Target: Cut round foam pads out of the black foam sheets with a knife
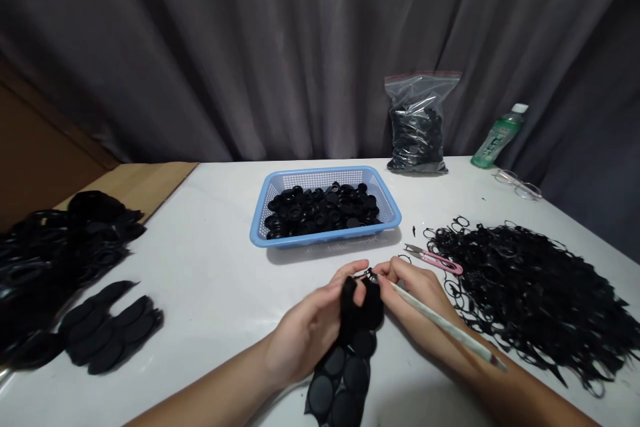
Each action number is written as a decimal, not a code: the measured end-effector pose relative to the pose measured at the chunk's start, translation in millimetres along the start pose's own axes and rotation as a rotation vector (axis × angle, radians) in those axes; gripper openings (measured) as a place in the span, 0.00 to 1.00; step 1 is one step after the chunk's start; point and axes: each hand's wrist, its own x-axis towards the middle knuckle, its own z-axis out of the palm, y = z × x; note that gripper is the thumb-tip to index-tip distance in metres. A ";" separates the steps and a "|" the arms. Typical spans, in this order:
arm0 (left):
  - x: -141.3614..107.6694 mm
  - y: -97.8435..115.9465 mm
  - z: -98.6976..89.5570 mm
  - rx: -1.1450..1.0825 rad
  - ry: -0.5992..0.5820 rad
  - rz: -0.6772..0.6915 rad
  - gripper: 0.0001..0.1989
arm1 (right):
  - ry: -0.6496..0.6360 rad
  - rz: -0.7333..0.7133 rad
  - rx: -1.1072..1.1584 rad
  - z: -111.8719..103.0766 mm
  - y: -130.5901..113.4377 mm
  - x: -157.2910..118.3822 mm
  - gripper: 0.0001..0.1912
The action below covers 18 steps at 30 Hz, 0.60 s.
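My left hand (pixel 313 330) grips the top of a hanging strip of black oval pieces (pixel 345 373), which drapes down over the table edge side toward me. My right hand (pixel 415 300) holds a long white stick (pixel 445 323) and meets the strip's top end at the fingertips, where a small black loop shows. The fingers hide the exact contact point. Pink-handled thread snips (pixel 433 260) lie just beyond my right hand, and a loose heap of thin black loops (pixel 530 293) spreads to its right.
A blue plastic basket (pixel 325 207) of round black pieces stands ahead on the white table (pixel 210 260). Further back are a zip bag of black pieces (pixel 417 123), a green-labelled bottle (pixel 500 137) and eyeglasses (pixel 517 185). Stacked black oval strips (pixel 70 260) lie at left.
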 end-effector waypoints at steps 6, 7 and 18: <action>10.3 -1.5 -2.6 0.070 0.353 0.007 0.26 | 0.024 -0.003 -0.028 2.0 -1.1 1.4 0.08; 11.6 -0.1 -5.4 0.157 0.420 0.021 0.28 | 0.024 -0.004 -0.035 2.1 -1.1 1.1 0.08; 12.8 14.7 -14.7 0.226 0.482 0.231 0.17 | -0.006 -0.007 0.045 4.9 -2.2 -5.8 0.10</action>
